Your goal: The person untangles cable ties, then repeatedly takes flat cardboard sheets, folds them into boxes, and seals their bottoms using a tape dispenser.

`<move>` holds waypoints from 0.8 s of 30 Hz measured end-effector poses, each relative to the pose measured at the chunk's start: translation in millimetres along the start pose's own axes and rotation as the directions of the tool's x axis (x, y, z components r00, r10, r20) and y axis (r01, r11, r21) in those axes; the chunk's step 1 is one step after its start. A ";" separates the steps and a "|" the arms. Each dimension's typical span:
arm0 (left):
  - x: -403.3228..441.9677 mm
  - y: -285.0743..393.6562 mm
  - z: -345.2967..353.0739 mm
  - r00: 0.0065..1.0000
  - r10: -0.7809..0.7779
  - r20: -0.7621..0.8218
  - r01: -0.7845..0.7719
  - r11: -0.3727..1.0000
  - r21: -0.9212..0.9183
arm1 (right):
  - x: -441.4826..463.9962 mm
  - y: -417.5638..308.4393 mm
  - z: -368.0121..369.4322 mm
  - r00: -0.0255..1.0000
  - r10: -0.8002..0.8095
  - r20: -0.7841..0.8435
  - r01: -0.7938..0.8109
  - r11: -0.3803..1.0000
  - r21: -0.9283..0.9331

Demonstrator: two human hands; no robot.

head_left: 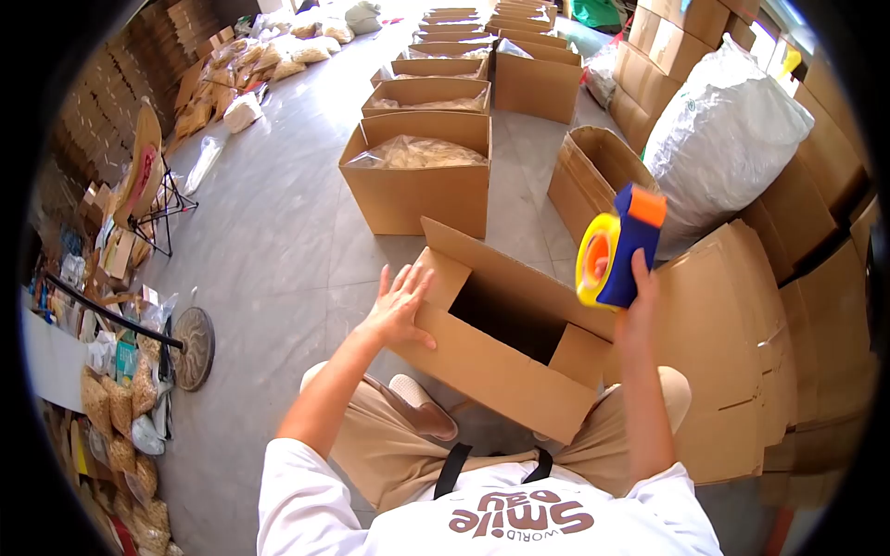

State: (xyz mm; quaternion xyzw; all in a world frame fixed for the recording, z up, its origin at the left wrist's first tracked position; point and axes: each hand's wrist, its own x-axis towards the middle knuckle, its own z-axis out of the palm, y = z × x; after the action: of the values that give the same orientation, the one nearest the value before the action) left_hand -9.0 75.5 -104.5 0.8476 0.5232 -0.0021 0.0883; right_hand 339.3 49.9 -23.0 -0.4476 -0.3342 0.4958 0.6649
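An open cardboard box [505, 375] stands tilted between my knees, its inside dark. My left hand [400, 306] rests on the box's left end with its fingers spread. To the right, above the box's right end, my right hand [640, 287] grips a blue, yellow and orange tape dispenser [638, 243]. Part of that hand is hidden behind the dispenser, and the forearm is slightly blurred.
Rows of open boxes [422, 199] with plastic bags inside stretch ahead. An empty box [575, 181] and a large white sack [728, 139] stand at the right, above flat cardboard [718, 343]. A folding chair [144, 176] and round stand base [194, 348] are at the left.
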 end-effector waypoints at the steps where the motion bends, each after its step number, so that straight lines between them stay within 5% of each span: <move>1: -2.3 -3.6 17.0 0.978 -0.169 -0.122 0.159 0.983 -0.087 | -3.0 9.3 0.6 1.000 -0.004 0.014 0.004 1.000 -0.003; 2: -2.5 -9.0 35.6 0.915 -0.400 -0.058 0.385 0.906 -0.177 | -9.5 18.3 1.2 0.998 0.008 -0.061 -0.003 0.996 0.092; 3: -4.8 -9.9 36.1 0.910 -0.411 -0.061 0.395 0.901 -0.182 | -18.1 25.1 0.2 0.990 0.034 -0.136 -0.009 0.983 0.185; 5: -12.5 -8.3 37.6 0.862 -0.507 0.013 0.429 0.715 -0.553 | -41.3 34.1 -5.8 0.991 0.029 -0.131 -0.006 0.985 0.172; 8: -9.8 -11.7 30.8 0.858 -0.503 0.102 0.438 0.615 -0.655 | -70.2 44.0 -7.6 0.983 0.018 -0.182 0.030 0.965 0.262; 10: -4.3 -16.6 37.4 0.866 -0.495 0.077 0.406 0.603 -0.687 | -84.6 59.3 -13.6 0.985 0.096 -0.143 -0.054 0.960 0.276; 11: -2.4 -18.1 41.3 0.874 -0.482 0.054 0.371 0.592 -0.716 | -86.5 90.6 -45.8 0.978 0.206 0.030 -0.207 0.951 0.228; 13: 1.6 -11.3 47.2 0.861 -0.508 -0.025 0.340 0.612 -0.714 | -101.7 116.0 -32.9 0.982 0.058 -0.182 -0.050 0.998 0.049; 15: 7.2 -8.6 48.9 0.800 -0.600 0.022 0.463 0.593 -0.659 | -99.2 112.0 -43.0 0.985 0.119 -0.123 -0.108 0.989 0.098; 23: 11.6 -1.8 44.6 0.765 -0.644 -0.001 0.495 0.588 -0.640 | -93.6 85.6 -20.9 0.981 0.166 -0.101 -0.159 0.985 0.071; 24: 12.0 -2.2 45.5 0.764 -0.645 -0.002 0.496 0.589 -0.638 | -90.8 76.6 -19.2 0.974 0.224 0.041 -0.223 0.975 -0.017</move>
State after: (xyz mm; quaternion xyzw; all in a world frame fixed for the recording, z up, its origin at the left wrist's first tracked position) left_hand -1.5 80.2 -150.7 0.5523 0.7470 0.2353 0.2857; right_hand 302.9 -33.9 -101.3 -0.4757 -0.2989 0.5750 0.5948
